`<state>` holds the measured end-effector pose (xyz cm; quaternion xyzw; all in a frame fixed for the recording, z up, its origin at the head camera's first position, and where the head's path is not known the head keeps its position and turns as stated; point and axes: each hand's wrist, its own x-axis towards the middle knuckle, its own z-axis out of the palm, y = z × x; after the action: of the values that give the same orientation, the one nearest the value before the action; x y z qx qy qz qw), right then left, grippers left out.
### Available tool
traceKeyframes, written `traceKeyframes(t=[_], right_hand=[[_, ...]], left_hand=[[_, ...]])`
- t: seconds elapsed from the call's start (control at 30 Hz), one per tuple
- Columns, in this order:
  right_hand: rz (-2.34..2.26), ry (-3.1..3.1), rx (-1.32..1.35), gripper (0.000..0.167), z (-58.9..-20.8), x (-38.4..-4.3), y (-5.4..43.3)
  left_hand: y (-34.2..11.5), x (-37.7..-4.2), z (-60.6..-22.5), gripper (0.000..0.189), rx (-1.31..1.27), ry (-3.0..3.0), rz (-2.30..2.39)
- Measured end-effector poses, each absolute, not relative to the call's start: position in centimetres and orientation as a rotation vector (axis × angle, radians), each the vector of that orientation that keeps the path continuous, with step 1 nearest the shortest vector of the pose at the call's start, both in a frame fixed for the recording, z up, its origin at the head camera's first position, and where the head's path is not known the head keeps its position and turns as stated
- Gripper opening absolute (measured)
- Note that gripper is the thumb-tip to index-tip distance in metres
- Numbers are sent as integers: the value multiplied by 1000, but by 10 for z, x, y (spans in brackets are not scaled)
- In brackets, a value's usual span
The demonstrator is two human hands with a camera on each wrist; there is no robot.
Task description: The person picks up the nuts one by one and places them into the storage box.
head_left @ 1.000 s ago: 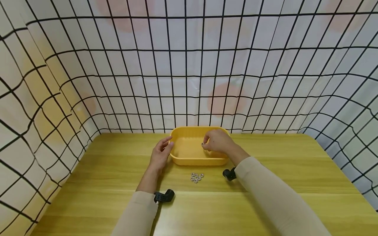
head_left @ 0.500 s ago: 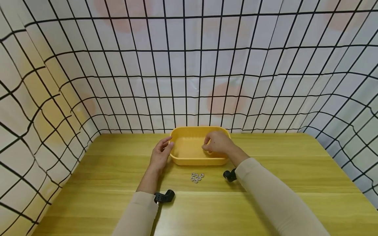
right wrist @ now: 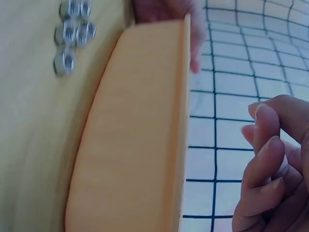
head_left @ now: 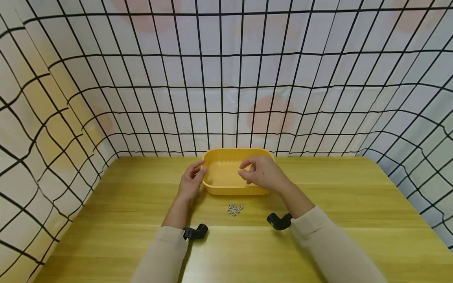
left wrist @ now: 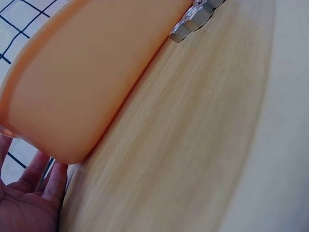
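Note:
A yellow oblong tray [head_left: 226, 190] stands on the table. My left hand [head_left: 191, 181] rests at its left end; in the left wrist view its fingers [left wrist: 57, 181] lie loosely against the tray's end wall. Over the tray's right half hovers my right hand [head_left: 263, 172], thumb and forefinger bent and slightly apart. A small shiny nut [head_left: 245, 170] shows in the gap between them, against the tray floor. In the right wrist view, no nut shows at the fingers [right wrist: 264, 123], which are above the rim. Several metal nuts [head_left: 234, 210] lie clustered before the tray.
The wooden table [head_left: 141, 212] stretches to both sides of the tray. Behind it hangs a white sheet with a black grid net [head_left: 230, 86], close to the tray's back. A black wrist camera [head_left: 279, 221] sticks out from the right sleeve, another [head_left: 196, 232] from the left.
My right hand lowered a pinched nut into the tray, then let go and rose slightly, fingers parting. The left hand keeps its place at the tray's end. The head view tilted a little.

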<state>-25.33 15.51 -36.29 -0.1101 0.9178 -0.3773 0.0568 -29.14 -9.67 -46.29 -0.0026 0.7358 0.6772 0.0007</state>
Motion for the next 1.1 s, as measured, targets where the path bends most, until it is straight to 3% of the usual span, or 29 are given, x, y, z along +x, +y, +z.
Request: traceKeyframes(t=[0.77,1.1], right_hand=[[-1226,2656,-405,18,-385,-204,163],[-1164,2503,-451,31,-407,-202,171]], left_hand=[[-96,-292,-461,42,9,2327,2130],[-97,-289,-461,43,26,2338,2113]])
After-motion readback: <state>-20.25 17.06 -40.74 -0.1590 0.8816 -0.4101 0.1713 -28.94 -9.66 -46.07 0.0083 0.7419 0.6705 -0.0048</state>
